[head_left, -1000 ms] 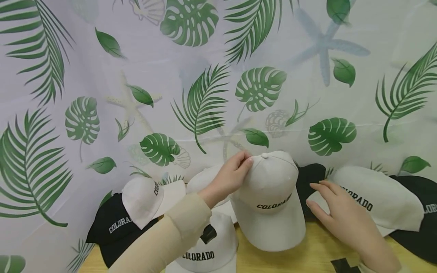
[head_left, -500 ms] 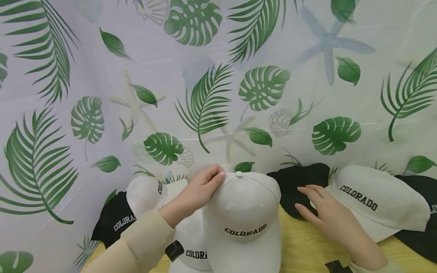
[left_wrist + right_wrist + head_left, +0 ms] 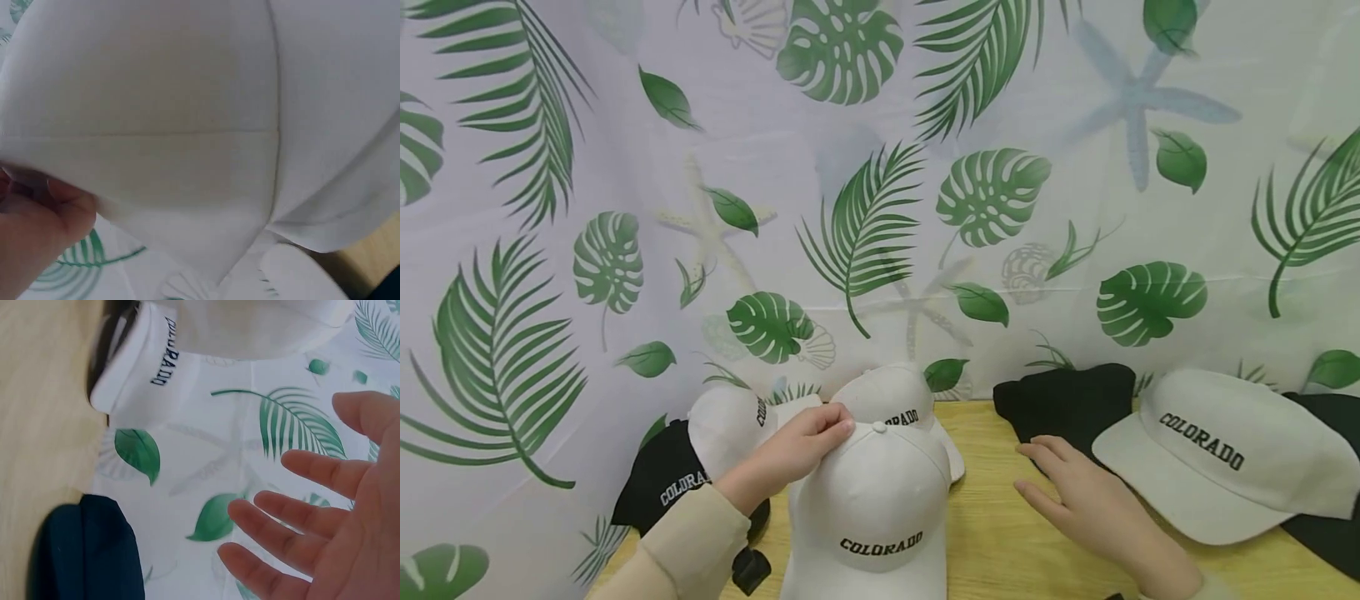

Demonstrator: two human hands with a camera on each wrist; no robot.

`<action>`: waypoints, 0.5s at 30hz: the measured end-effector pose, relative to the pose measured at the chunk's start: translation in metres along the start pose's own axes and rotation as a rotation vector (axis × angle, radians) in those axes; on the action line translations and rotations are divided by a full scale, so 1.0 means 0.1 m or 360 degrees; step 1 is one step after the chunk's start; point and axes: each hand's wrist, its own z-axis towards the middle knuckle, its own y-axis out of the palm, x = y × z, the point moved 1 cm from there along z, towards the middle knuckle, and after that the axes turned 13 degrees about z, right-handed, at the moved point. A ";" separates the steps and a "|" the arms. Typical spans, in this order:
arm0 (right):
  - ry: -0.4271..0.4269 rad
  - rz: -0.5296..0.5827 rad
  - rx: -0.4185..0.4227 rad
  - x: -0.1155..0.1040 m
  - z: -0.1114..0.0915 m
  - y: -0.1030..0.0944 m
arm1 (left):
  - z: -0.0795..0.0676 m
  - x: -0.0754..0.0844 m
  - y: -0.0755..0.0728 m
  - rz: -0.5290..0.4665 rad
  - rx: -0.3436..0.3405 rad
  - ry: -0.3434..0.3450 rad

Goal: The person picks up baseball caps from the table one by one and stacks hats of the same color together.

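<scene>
My left hand pinches a white baseball cap by the left side of its crown, near the top button. The cap's front faces me, with COLORADO in dark letters and the brim pointing down out of frame. In the left wrist view, white cloth panels of this cap fill most of the picture, with thumb and fingers at its edge. My right hand holds nothing; its fingers are spread, near a black cap and a white cap on the right.
Behind the held cap sits another white COLORADO cap. A small white cap and a black cap overlap at left. Another black cap lies far right. The wooden table meets a leaf-print cloth behind.
My left hand has brought the white cap left and toward me, uncovering the white cap behind it. The right hand, still spread, has shifted slightly left and down in view.
</scene>
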 end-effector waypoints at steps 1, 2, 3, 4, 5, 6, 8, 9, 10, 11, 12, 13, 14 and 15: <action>0.0012 0.0005 -0.0027 -0.01 0.00 0.02 | 0.00 -0.06 0.00 0.0005 -0.0004 -0.0012; 0.0013 0.0014 -0.0052 -0.02 0.00 0.04 | 0.01 -0.13 0.00 0.0008 -0.0008 -0.0024; 0.0012 0.0033 -0.0074 -0.02 0.01 0.06 | 0.01 -0.19 0.00 0.0001 -0.0014 -0.0033; 0.0010 0.0056 -0.0091 -0.03 0.01 0.07 | 0.02 -0.25 0.00 -0.0011 -0.0020 -0.0047; 0.0005 0.0077 -0.0105 -0.03 0.01 0.09 | 0.03 -0.30 0.00 -0.0026 -0.0027 -0.0062; -0.0012 0.0105 -0.0121 -0.03 0.02 0.10 | 0.04 -0.35 0.00 -0.0042 -0.0036 -0.0078; -0.0043 0.0150 -0.0134 -0.03 0.04 0.13 | 0.06 -0.42 0.00 -0.0071 -0.0056 -0.0102; -0.0053 0.0177 -0.0143 -0.03 0.05 0.14 | 0.06 -0.46 0.01 -0.0083 -0.0064 -0.0111; -0.0061 0.0207 -0.0161 -0.03 0.06 0.16 | 0.07 -0.49 0.01 -0.0093 -0.0069 -0.0121; -0.0070 0.0239 -0.0178 -0.03 0.08 0.17 | 0.08 -0.51 0.01 -0.0099 -0.0071 -0.0131; -0.0085 0.0272 -0.0192 -0.04 0.09 0.20 | 0.09 -0.54 0.02 -0.0107 -0.0074 -0.0140; -0.0090 0.0300 -0.0204 -0.04 0.11 0.22 | 0.10 -0.56 0.02 -0.0108 -0.0078 -0.0148; -0.0097 0.0335 -0.0220 -0.05 0.13 0.24 | 0.11 -0.59 0.03 -0.0112 -0.0082 -0.0160; -0.0097 0.0373 -0.0237 -0.05 0.15 0.27 | 0.12 -0.62 0.04 -0.0117 -0.0086 -0.0171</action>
